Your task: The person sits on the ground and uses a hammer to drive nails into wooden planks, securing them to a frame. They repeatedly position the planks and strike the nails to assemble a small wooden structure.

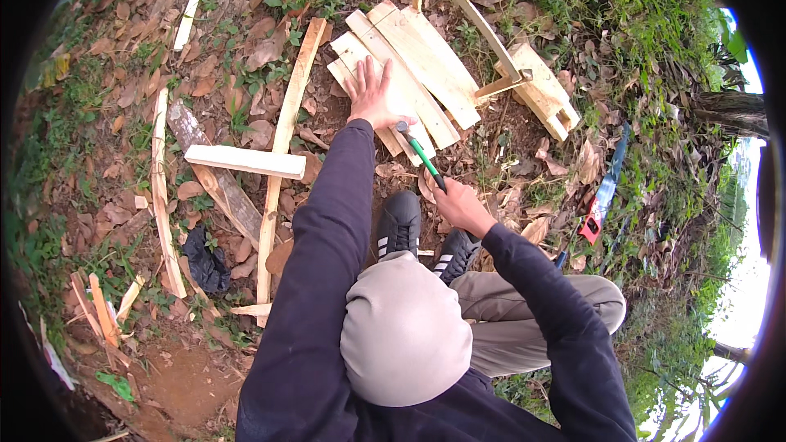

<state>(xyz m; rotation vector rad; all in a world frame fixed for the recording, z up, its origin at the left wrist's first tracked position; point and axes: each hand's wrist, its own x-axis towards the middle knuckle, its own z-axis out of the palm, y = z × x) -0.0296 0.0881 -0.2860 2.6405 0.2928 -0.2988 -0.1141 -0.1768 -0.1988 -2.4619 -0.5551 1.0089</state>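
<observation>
My left hand [373, 96] lies with spread fingers on several pale wooden boards [417, 53] placed side by side on the ground. In my right hand [464, 208] is a hammer [422, 152] with a green and black handle, gripped near its lower end. The metal head of the hammer is over the near edge of the boards, close to the heel of my left hand. Whether it touches the wood I cannot tell. A nail is not visible there.
A thin wooden frame [475, 20] and a short plank piece [544, 94] stand beyond the boards. A handsaw [604, 188] with a red handle lies at right. Long strips [286, 123], a short batten [246, 160] and a black plastic bag [205, 260] lie at left among dry leaves.
</observation>
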